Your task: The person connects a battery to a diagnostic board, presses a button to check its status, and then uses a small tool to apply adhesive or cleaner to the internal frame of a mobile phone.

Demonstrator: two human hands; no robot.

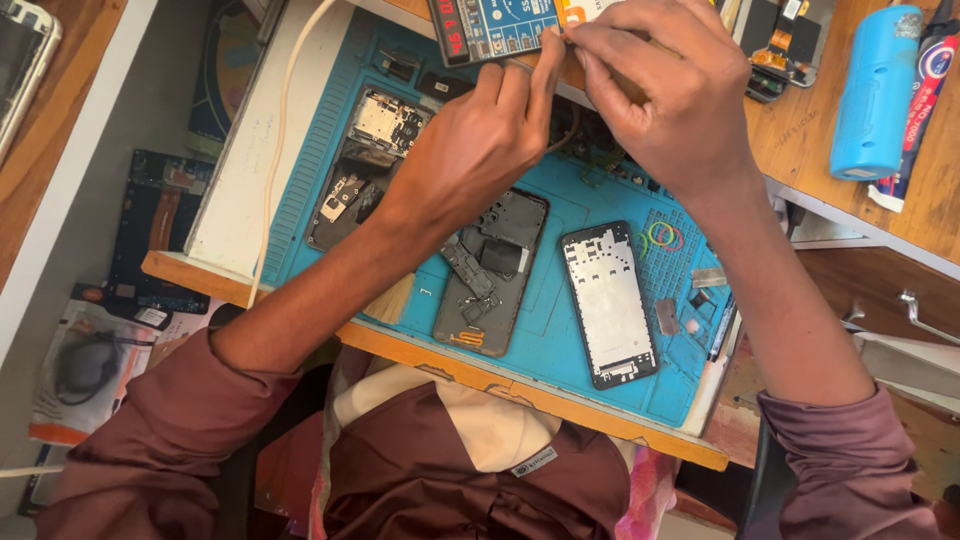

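My left hand point(478, 140) and my right hand point(660, 90) meet at the far edge of a blue work mat point(560, 330). Their fingertips pinch together on something small and thin near a dark device with a blue label point(495, 25); what it is I cannot tell. A thin dark wire curls under the hands. Below the left hand lies an opened phone body point(495, 275) with its inner parts showing. To its right lies a phone frame with a pale metal plate point(608, 305). Another opened phone with a circuit board point(365, 165) lies at the mat's left.
A blue cylinder point(878, 90) and a tube lie on the wooden desk at the right. Coloured rubber bands point(662, 236) and small metal parts sit in the mat's right compartments. A white cable point(280, 140) runs down the left side. Packages lie on the floor at the left.
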